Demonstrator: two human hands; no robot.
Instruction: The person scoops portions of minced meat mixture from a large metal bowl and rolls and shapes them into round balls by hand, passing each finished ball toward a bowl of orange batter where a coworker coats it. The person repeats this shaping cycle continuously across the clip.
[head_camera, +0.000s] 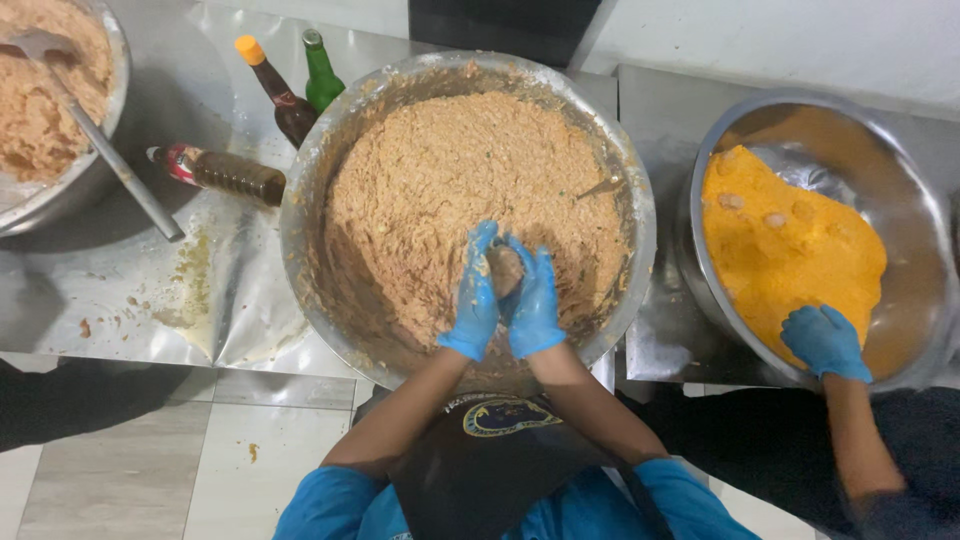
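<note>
Cupping a lump of brownish mince (505, 268) between both hands, right over the big steel bowl (300, 215) in the middle of the counter. Left hand (475, 295) and right hand (534, 300) are both in blue gloves, pressed together around that lump, fingers curled in so it sits wedged between the palms. Underneath is the rest of the mix (450, 180), a heap of the same tan-pink stuff filling most of the bowl, with smears up the inside wall.

Off to the right there's a 2nd steel bowl (905, 160) with bright orange-yellow crumbs (790, 245) heaped on its left side. Another person's blue-gloved hand (822, 340) rests at the near rim of that bowl, touching the edge of the crumbs, fingers loosely bent.

Top left corner has a 3rd bowl (100, 165) with more of the mince, and a metal ladle (105, 150) sticking out of it over the counter. Between that and the middle bowl are 3 bottles: a dark one with an orange cap (278, 92) and a green one (321, 72) leaning against the middle bowl's rim, plus a brown one lying on its side (225, 172). Foil-looking sheet (130, 300) covers the counter, a bit splattered.
</note>
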